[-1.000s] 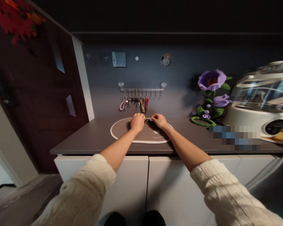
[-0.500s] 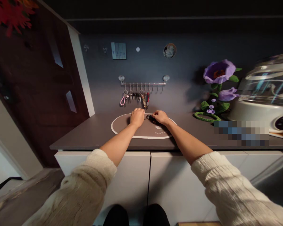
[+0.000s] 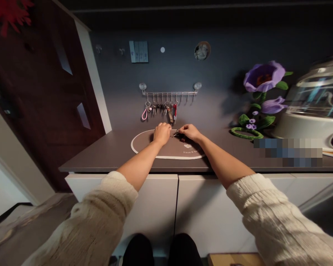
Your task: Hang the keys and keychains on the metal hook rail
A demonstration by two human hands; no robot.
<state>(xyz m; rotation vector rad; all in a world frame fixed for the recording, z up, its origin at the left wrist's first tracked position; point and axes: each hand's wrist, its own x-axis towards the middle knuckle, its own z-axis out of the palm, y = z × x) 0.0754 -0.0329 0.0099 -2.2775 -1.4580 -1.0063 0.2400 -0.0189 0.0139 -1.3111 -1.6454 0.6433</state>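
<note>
My right hand (image 3: 191,132) is closed in a pinch on a key ring (image 3: 178,131), low over the brown oval mat (image 3: 170,151). Keys hang toward the left from the ring, and a small dark reddish piece (image 3: 183,140) is beside them at the mat. Across from it, my left hand (image 3: 162,133) has its fingers curled in, its back toward me; what lies under those fingers is hidden. On the wall just behind, a clear hook rail (image 3: 169,93) carries several bunches of keys (image 3: 159,108), one with a pink loop (image 3: 144,114) and one with a red tag (image 3: 175,111).
Purple fabric flowers (image 3: 264,78) with a green ring base stand on the counter (image 3: 100,153) to the right, beside a white appliance with a clear top (image 3: 313,111). A dark red door (image 3: 52,96) is at the left. White cabinet doors (image 3: 144,199) lie below the counter.
My right hand has lifted the key ring slightly, so the ring and keys show more clearly between my hands. The left hand stays nearly in place. The view has tilted down a little.
</note>
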